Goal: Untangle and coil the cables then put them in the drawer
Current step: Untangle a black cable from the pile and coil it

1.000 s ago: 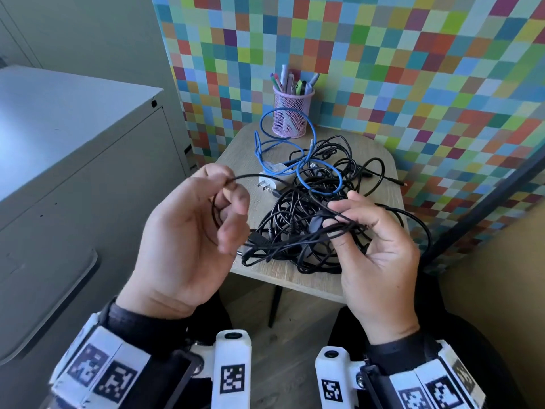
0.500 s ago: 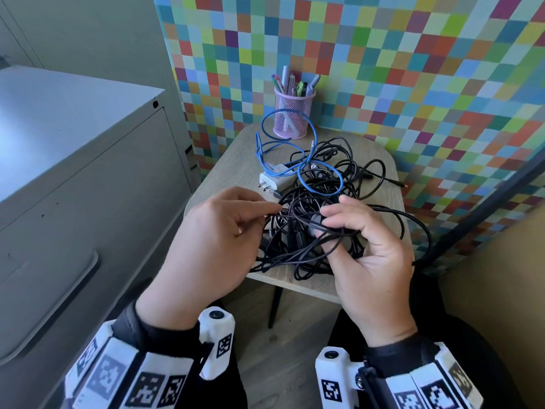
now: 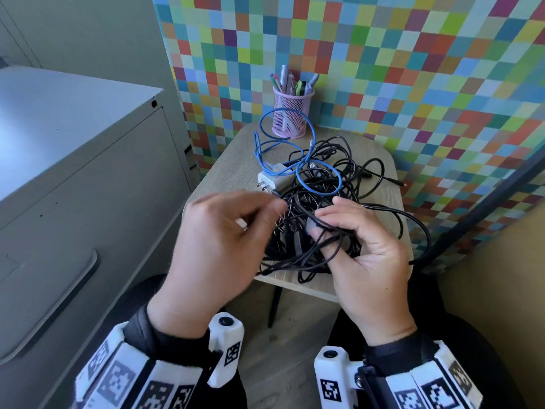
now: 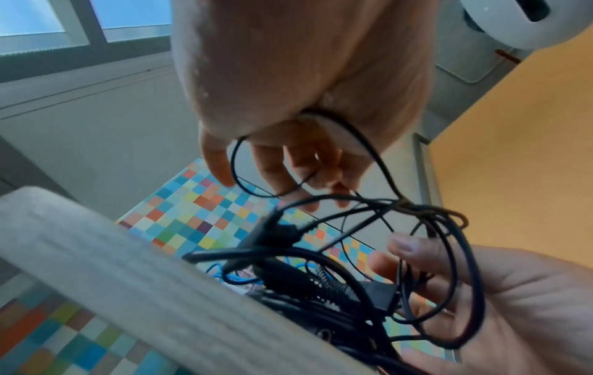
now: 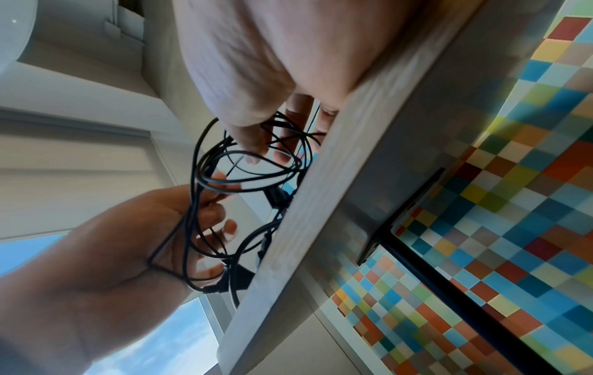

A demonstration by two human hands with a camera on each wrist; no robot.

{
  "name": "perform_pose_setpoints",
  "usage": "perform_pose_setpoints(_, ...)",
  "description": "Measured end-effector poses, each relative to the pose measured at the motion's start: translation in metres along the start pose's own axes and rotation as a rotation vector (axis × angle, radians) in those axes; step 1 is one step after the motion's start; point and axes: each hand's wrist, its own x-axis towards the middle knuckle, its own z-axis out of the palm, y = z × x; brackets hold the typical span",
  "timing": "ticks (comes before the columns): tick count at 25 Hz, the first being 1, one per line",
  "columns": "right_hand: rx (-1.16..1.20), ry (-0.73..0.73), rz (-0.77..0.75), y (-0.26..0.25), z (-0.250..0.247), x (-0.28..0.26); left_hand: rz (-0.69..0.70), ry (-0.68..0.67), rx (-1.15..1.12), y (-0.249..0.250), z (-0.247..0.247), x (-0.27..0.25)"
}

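Observation:
A tangle of black cables [image 3: 333, 184] lies on a small wooden table [image 3: 236, 160], with a blue cable [image 3: 298, 169] looped through its far side. At the table's near edge my right hand [image 3: 320, 224] pinches several black strands between thumb and fingers. My left hand [image 3: 275, 209], blurred, sits just left of it, fingertips at the tangle. In the left wrist view a thin black cable [image 4: 362, 144] loops round the thumb and fingers of my left hand [image 4: 279, 177]. The right wrist view shows cable loops [image 5: 205, 177] across both hands. The grey cabinet's drawer [image 3: 73, 231] at left stands closed.
A white charger plug [image 3: 269, 181] lies at the tangle's left edge. A pink mesh pen cup [image 3: 292, 113] stands at the table's back by the checkered wall. A cable end [image 3: 392, 180] trails off to the right. Wood floor shows below the table.
My left hand, raised at the left with a cable loop a second ago, has come down and right to the tangle beside my right hand. The right hand has barely moved.

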Motion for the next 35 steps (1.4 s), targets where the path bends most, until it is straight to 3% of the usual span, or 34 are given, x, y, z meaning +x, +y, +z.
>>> perform_pose_setpoints(2, 0.056, 0.039, 0.059, -0.001, -0.001, 0.001, -0.082, 0.207, -0.117, -0.003, -0.006, 0.005)
perform_pose_setpoints(4, 0.063, 0.056, 0.103, -0.001, -0.002, 0.001, -0.141, 0.256, -0.141, -0.011, -0.01, 0.009)
perform_pose_setpoints(8, 0.018, 0.082, 0.137, -0.002, -0.001, -0.001, -0.218, -0.003, 0.024, -0.025, -0.005, 0.009)
perform_pose_setpoints(13, 0.008, 0.058, 0.122, -0.004, 0.002, -0.001, -0.069, -0.159, 0.057, -0.015, -0.001, 0.002)
perform_pose_setpoints(22, -0.035, 0.002, 0.036, -0.007, 0.001, 0.001, -0.023, -0.234, 0.005, -0.005, 0.001, -0.002)
perform_pose_setpoints(30, -0.043, -0.009, 0.028, -0.009, 0.002, 0.001, 0.159, -0.27, -0.086, -0.006, 0.009, -0.004)
perform_pose_setpoints(35, -0.049, -0.039, 0.006, -0.007, 0.001, 0.001, 0.148, -0.218, -0.057, -0.004, 0.011, -0.005)
